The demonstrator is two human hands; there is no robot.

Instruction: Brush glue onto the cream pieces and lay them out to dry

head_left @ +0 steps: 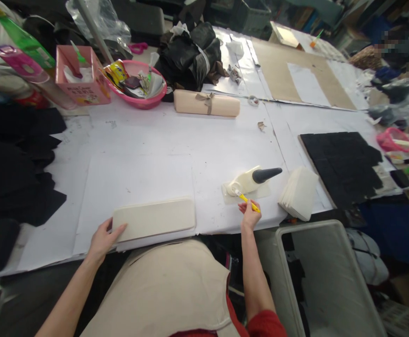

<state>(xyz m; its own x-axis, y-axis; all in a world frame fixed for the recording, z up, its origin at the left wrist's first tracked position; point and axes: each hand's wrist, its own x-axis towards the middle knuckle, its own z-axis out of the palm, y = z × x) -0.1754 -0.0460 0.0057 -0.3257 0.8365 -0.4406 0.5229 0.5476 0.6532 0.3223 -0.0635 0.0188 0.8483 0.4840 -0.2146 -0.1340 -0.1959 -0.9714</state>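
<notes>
My left hand (106,238) grips the left end of a flat, cream rectangular board (155,219) at the table's front edge, thumb on top and fingers at its side. Whether it is one board or a thin stack I cannot tell. In my right hand (249,216) is a small brush (247,200) with a yellow handle. Its bristle end is at the opening of a cream-coloured glue bottle (248,181) with a dark pointed nozzle, which lies on a stained patch. Right of the bottle stands a bundle of cream pieces (299,193).
White paper covers the table (148,140). Black sheets (11,173) are piled left, and a black panel (343,166) lies right. Behind are a pink basket (144,104), a pink box (81,89) and a beige roll (190,103). A grey bin (334,227) stands below the front edge.
</notes>
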